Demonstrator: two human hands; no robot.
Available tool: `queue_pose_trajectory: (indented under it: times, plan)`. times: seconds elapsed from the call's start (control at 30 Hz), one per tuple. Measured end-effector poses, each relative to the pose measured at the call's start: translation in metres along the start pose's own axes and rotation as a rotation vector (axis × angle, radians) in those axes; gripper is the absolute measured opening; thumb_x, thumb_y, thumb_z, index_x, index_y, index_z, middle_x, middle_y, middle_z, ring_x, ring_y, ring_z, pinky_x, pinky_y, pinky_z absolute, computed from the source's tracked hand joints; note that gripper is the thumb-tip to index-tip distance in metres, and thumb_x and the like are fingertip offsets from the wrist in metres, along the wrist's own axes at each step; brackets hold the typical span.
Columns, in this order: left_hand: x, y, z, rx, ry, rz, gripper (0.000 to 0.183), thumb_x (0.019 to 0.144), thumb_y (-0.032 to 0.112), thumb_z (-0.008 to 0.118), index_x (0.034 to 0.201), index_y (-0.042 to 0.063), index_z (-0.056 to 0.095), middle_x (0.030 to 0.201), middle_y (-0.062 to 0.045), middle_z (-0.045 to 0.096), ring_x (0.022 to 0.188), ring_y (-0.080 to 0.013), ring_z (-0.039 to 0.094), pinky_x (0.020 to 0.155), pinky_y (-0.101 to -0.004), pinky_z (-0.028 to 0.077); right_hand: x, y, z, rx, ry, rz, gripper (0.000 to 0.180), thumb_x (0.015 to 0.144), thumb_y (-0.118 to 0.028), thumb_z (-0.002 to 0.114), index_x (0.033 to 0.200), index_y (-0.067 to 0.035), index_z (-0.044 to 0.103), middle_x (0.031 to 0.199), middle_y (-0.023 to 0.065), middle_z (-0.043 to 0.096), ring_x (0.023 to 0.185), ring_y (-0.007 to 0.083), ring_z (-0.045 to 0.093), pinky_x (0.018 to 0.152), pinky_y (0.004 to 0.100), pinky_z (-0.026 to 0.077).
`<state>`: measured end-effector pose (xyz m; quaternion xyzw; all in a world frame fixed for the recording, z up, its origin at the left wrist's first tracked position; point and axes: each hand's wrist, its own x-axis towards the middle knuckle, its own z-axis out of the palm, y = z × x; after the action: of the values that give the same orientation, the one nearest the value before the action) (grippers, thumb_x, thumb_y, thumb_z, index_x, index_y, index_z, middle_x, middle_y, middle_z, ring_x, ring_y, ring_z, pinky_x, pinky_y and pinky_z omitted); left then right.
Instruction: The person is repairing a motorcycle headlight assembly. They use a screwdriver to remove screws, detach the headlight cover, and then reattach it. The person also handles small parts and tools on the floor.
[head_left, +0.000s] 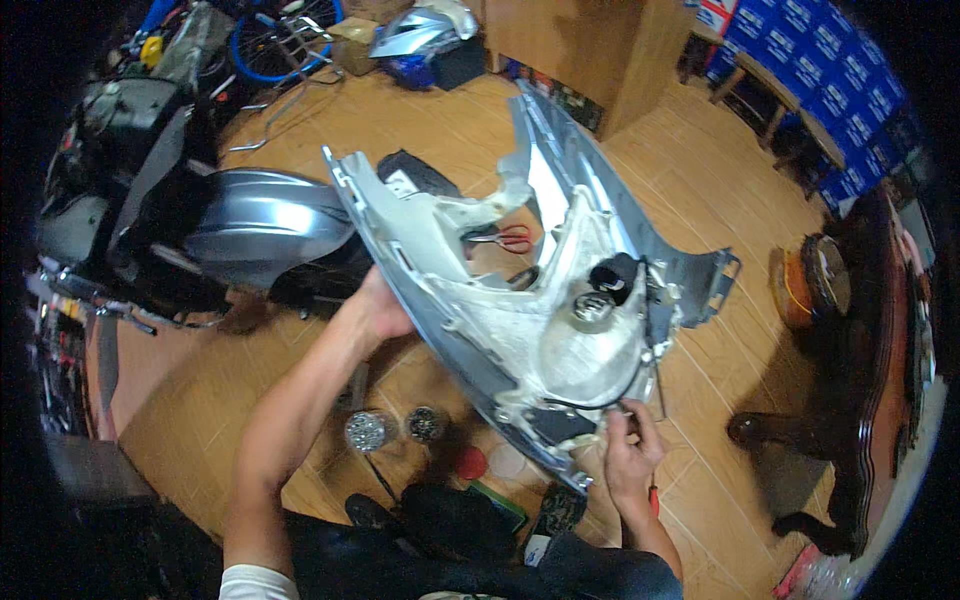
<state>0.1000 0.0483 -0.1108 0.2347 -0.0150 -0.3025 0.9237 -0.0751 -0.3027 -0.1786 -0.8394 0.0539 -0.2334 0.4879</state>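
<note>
A motor scooter's front fairing (465, 322), grey outside with a pale inner side, is held up over the floor with its back facing me. My left hand (389, 306) grips its left edge, the fingers hidden behind the panel. A headlight housing (589, 352) with a bulb socket and a black rubber piece (613, 276) is fitted in the fairing. Along the housing's lower rim runs a thin black cable (592, 406). My right hand (632, 442) is at the lower edge of the housing, near the cable's end, fingers bent; whether it pinches the cable is unclear.
At the left stands a motor scooter with a grey front mudguard (262, 214). Red-handled scissors (514, 238) lie on the tiled floor beyond the fairing. Nearer me are a jar of small metal parts (367, 431), a darker jar (424, 424) and a red lid (471, 463). Dark carved furniture (874, 390) stands right.
</note>
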Motion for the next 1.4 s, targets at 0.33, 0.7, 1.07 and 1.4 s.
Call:
queue_pose_trajectory:
  times: [0.33, 0.7, 1.07, 1.4]
  plan:
    - [0.041, 0.018, -0.012, 0.217, 0.237, 0.044, 0.069, 0.106, 0.054, 0.037, 0.148, 0.002, 0.05, 0.14, -0.021, 0.061, 0.122, -0.0363, 0.064, 0.105, -0.0566, 0.052, -0.009, -0.043, 0.02, -0.072, -0.279, -0.349, 0.039, 0.084, -0.016, 0.084, 0.115, 0.001, 0.068, 0.066, 0.0081, 0.07, 0.055, 0.022, 0.068, 0.051, 0.0334, 0.052]
    - [0.086, 0.023, -0.026, 0.272, 0.36, -0.11, 0.06, 0.103, 0.055, 0.047, 0.125, 0.002, 0.067, 0.112, -0.02, 0.072, 0.1, -0.0323, 0.072, 0.093, -0.0516, 0.059, -0.015, -0.079, 0.026, -0.088, -0.395, -0.158, 0.044, 0.087, -0.005, 0.076, 0.126, 0.007, 0.06, 0.077, 0.0159, 0.075, 0.07, 0.0257, 0.074, 0.067, 0.0359, 0.056]
    - [-0.012, -0.02, -0.063, 0.739, 0.68, -0.14, 0.03, 0.103, 0.034, 0.059, 0.116, 0.009, 0.069, 0.099, -0.006, 0.071, 0.089, -0.0177, 0.067, 0.078, -0.0319, 0.055, -0.02, -0.078, 0.026, -0.155, -0.375, -0.263, 0.057, 0.085, -0.009, 0.076, 0.134, 0.012, 0.054, 0.081, 0.0129, 0.076, 0.064, 0.0291, 0.068, 0.066, 0.0381, 0.052]
    - [-0.117, -0.074, -0.079, 1.894, -0.189, -0.354, 0.076, 0.071, 0.012, 0.081, 0.141, 0.008, 0.054, 0.14, -0.028, 0.047, 0.132, -0.0447, 0.046, 0.109, -0.0512, 0.042, -0.034, -0.087, 0.026, -0.009, -0.77, -0.522, 0.034, 0.08, -0.007, 0.079, 0.112, 0.004, 0.07, 0.073, 0.0112, 0.07, 0.062, 0.0266, 0.067, 0.061, 0.036, 0.05]
